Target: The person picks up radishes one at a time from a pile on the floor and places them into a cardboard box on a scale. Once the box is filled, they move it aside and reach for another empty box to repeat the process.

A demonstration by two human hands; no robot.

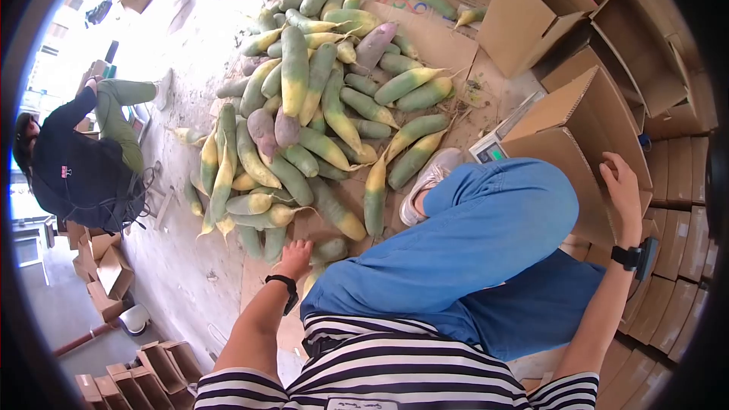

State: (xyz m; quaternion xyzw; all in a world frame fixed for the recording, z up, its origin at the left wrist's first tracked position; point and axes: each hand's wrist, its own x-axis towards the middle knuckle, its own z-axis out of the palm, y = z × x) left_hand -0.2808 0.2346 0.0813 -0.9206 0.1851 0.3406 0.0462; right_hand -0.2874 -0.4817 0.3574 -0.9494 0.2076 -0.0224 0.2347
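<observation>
My left hand (295, 260) is low at the near edge of a heap of green radishes (296, 80). Its fingers look slightly apart and bent down, beside a short green radish (329, 249); whether they touch it is hard to see. Most radishes are green with pale yellow tapered ends; a few, like the purplish one (376, 47), differ in colour. On the right, my right hand (623, 186) hangs over an open cardboard box (581, 152), fingers apart and nothing visible in them. Under the box's left side sits a scale (493, 144) with a green-lit display.
More open boxes (531, 19) stand at the upper right, and stacked cartons (680, 235) line the right side. A seated person (83, 152) in dark clothing is at the left. Small boxes (137, 380) lie lower left. My bent knee (531, 190) rises between my hands.
</observation>
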